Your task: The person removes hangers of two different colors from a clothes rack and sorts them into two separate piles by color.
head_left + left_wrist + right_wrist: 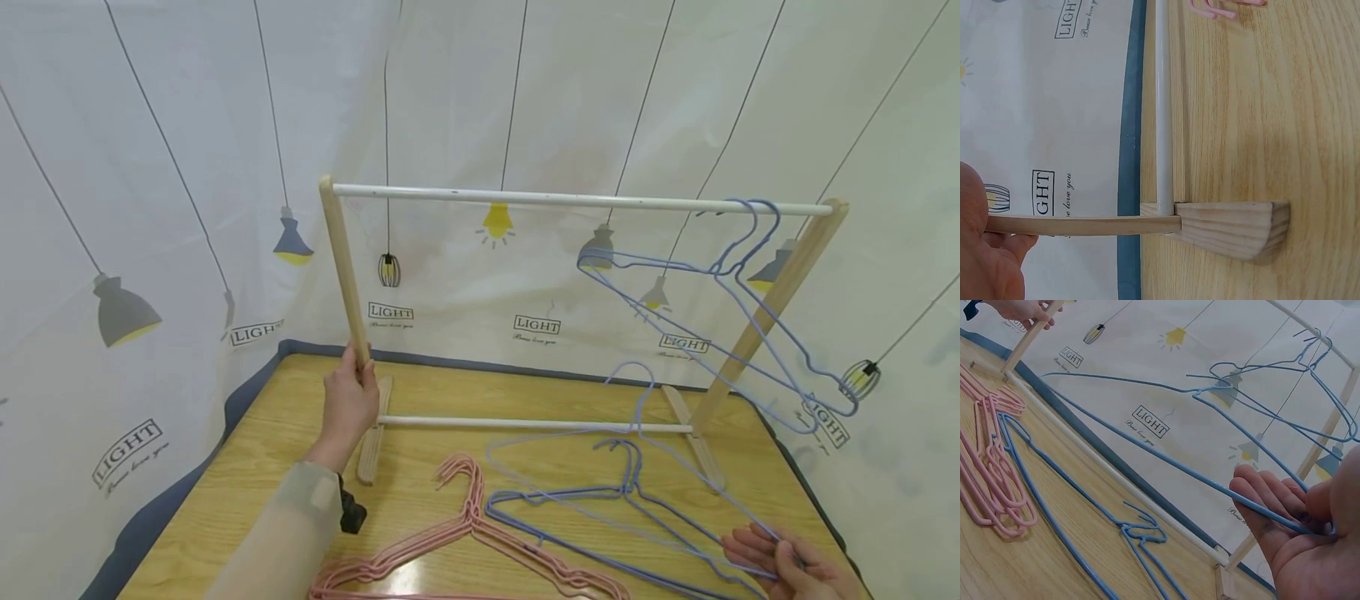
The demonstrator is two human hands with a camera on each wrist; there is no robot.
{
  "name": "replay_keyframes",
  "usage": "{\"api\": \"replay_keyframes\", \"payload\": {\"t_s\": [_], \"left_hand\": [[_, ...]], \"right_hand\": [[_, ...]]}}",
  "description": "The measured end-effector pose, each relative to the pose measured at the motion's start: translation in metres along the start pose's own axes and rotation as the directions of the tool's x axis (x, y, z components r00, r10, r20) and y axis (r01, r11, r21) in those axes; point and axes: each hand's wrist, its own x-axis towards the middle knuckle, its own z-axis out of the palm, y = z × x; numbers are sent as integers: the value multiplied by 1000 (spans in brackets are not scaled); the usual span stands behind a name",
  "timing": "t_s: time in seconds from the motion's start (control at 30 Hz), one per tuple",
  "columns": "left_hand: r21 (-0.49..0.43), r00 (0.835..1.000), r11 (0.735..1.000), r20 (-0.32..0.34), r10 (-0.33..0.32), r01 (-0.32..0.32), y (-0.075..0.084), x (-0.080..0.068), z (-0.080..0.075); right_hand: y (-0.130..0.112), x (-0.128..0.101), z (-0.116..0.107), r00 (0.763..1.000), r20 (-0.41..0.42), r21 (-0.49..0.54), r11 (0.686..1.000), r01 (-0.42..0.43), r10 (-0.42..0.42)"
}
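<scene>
Blue wire hanger (pixel 660 467) in the right hand (pixel 787 571), lifted at a slant off the table: hook end up near the rack's lower rail, one shoulder end down in the hand at the table's near right corner. Right wrist view shows the wire (pixel 1210 481) lying across the fingers (pixel 1260 500) with the thumb closing over it, so a light pinch on the wire, not a full fist. Judgement: thin coated wire, very light, springy, will flex and swing if held at one end like this; the coating looks smooth, so it may twist in the pinch. Better hold is probably at the neck below the hook, or mid bottom bar, for control. Not fragile, but bends easily.

More blue hangers (pixel 600 508) lie flat on the table just beside it, hooks overlapping, so tangling is likely. Pink hangers (pixel 450 542) are stacked to their left. Two blue hangers (pixel 750 275) hang on the top rail (pixel 577 200) at the right end, near the right upright.

Left hand (pixel 348 400) wraps around the rack's left wooden upright (pixel 345 267) low down, just above its foot (pixel 1235 228); left wrist view shows only part of the hand beside the post. Lower rail (pixel 525 425) runs between the feet. Wooden table (pixel 247 467), lamp-print curtain (pixel 150 208) behind.
</scene>
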Motion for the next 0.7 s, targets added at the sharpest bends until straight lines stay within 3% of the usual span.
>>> {"api": "replay_keyframes", "payload": {"t_s": [0.1,0.33,0.43,0.53,0.7], "left_hand": [[-1,1000,1000,2,-5,5,0,0,0],[-6,1000,1000,7,-8,8,0,-1,1],[-8,1000,1000,3,0,0,0,-1,2],[-10,1000,1000,-1,6,-6,0,0,2],[-11,1000,1000,0,7,-7,0,0,3]], "right_hand": [[-2,-4,-9,997,17,24,996,-80,80],[5,-8,-34,962,235,231,953,-196,141],[8,-9,-40,953,255,268,935,-232,163],[7,-11,-45,950,219,281,917,-282,224],[4,-12,-58,919,220,308,870,-384,328]]}}
